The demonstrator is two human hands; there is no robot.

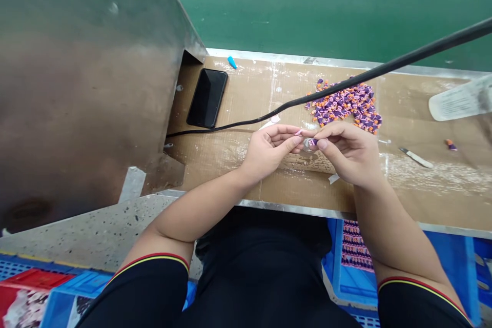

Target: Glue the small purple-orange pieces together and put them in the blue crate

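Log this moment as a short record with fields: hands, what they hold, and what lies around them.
left hand: pinches one end of a small purple piece
right hand: pinches the same piece at its other end
surface: cardboard sheet
pile: purple and orange pieces, beyond the hands
phone: face up, far left
cable: runs above the pile
blade: right of the hands

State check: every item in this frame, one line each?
Left hand: fingers pinching a small purple piece.
Right hand: pinching the same piece.
Pile of purple-orange pieces: loose on the cardboard.
Phone: screen dark, lying flat.
Knife: lying untouched.
Blue cap: lying alone.
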